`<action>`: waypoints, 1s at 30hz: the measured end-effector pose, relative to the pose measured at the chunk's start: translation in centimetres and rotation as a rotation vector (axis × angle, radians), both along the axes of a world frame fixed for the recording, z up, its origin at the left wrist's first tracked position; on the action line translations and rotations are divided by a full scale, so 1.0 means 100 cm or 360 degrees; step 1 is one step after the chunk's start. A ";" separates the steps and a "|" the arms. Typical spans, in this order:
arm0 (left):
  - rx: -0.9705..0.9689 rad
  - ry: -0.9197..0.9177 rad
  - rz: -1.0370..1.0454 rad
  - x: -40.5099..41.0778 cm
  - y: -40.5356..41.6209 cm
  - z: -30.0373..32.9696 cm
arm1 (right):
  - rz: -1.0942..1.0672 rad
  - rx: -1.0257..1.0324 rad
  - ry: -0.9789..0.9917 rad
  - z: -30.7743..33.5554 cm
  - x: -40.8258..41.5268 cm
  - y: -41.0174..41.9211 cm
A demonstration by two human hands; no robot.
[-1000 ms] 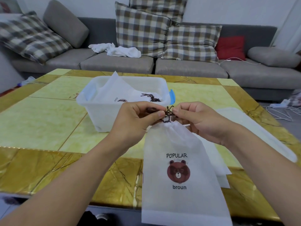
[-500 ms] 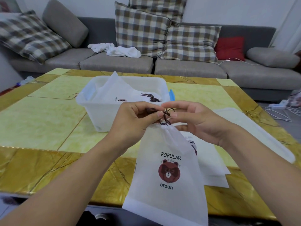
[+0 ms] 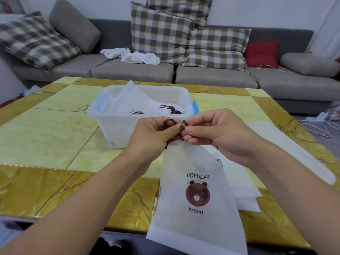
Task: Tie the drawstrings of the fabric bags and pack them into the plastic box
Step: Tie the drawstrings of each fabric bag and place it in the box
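head view, centre of the frame: the left hand (image 3: 156,134) and right hand (image 3: 217,133) both pinch the dark brown drawstring (image 3: 181,126) at the gathered neck of a white fabric bag (image 3: 195,203) printed with a bear. compared with half a second ago, a small loop now stands above the left fingertips, and the bag hangs straighter, its print shifted toward lower centre-right. behind the hands, the plastic box (image 3: 117,129) sits on the yellow table (image 3: 46,137) as before, with tied bags (image 3: 147,105) inside. more flat bags (image 3: 244,190) lie at right under the right forearm.
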State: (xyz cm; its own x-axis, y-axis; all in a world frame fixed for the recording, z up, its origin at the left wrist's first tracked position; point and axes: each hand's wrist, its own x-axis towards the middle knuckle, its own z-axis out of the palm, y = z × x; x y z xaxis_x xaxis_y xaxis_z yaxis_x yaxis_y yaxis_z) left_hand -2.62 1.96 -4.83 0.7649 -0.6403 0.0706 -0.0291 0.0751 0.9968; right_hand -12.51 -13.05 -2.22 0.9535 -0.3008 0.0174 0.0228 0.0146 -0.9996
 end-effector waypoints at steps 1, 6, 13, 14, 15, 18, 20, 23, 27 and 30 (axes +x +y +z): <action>-0.0018 0.0043 -0.0023 0.000 0.000 0.000 | -0.0024 -0.0043 0.0006 0.000 0.000 0.001; -0.0053 0.0087 -0.0058 0.000 0.002 0.000 | -0.0154 -0.0471 -0.0003 -0.003 0.002 0.004; -0.0108 0.0064 0.0072 -0.001 -0.002 -0.002 | -0.0362 -0.1005 -0.0051 -0.013 0.007 0.003; -0.0105 0.0040 0.0082 0.000 -0.002 -0.002 | -0.0365 -0.1029 -0.0081 -0.015 0.007 0.003; -0.0101 0.0019 0.0084 0.000 -0.002 -0.003 | -0.0353 -0.1039 -0.0107 -0.016 0.007 0.003; -0.0116 -0.0006 0.0077 0.000 -0.002 -0.003 | -0.0247 -0.1020 -0.0128 -0.014 0.005 0.002; -0.0123 -0.0005 0.0080 0.000 -0.001 -0.003 | -0.0158 -0.0956 -0.0178 -0.014 0.004 0.001; -0.0133 0.0008 0.0084 0.002 0.000 -0.002 | -0.0111 -0.0938 -0.0175 -0.018 0.005 0.001; -0.0181 -0.0003 0.0072 0.001 0.002 0.000 | -0.0166 -0.0831 -0.0190 -0.017 0.005 0.004; -0.0202 -0.0171 0.0102 -0.001 0.002 0.001 | -0.0286 -0.0516 -0.0184 -0.017 0.006 0.006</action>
State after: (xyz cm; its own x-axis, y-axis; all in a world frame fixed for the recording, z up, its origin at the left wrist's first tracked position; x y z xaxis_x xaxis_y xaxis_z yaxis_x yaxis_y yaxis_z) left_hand -2.76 2.18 -4.77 0.7876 -0.5712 0.2313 -0.1439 0.1945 0.9703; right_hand -11.90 -12.46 -3.93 0.8722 -0.4243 0.2433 0.1090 -0.3162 -0.9424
